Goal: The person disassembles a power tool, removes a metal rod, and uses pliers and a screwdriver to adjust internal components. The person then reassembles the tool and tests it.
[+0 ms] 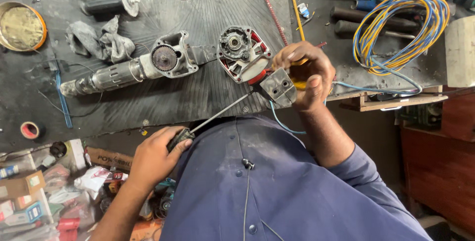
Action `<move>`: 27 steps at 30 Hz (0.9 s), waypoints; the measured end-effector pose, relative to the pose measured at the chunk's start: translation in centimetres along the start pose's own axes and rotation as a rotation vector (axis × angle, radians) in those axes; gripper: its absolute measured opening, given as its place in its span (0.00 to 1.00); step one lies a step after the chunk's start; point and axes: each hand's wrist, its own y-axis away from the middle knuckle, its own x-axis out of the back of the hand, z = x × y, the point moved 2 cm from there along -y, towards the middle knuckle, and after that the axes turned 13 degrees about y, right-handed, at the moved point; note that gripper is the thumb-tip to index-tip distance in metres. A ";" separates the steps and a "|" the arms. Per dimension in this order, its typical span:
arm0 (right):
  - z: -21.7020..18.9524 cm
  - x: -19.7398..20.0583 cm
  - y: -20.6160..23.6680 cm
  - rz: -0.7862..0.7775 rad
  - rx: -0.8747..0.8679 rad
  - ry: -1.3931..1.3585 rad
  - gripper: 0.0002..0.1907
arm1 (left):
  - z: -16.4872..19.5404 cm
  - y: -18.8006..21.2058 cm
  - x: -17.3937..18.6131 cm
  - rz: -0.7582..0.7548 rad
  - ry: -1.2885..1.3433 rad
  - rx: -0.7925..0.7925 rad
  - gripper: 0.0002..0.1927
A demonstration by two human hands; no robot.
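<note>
My left hand (156,157) grips the black handle of a long screwdriver (217,115), whose thin shaft runs up and right to a small grey metal block (278,86). My right hand (304,75) is closed around that block and a yellow-handled part at the bench's front edge. Just left of it lies a round red and grey motor housing (242,53). A thin blue wire (282,122) hangs down from the block.
A dismantled power tool body with an exposed gear (143,68) lies on the black ribbed mat (198,13). A grey rag (99,43), a black side handle (109,4), a round tin (21,25), a coil of blue and yellow wire (401,28) and red tape (30,130) surround it. Boxes clutter the floor at lower left.
</note>
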 end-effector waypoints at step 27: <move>7.9 13.4 -6.1 0.765 0.055 -0.161 0.12 | -1.0 -0.6 -1.4 -0.211 0.316 0.361 0.19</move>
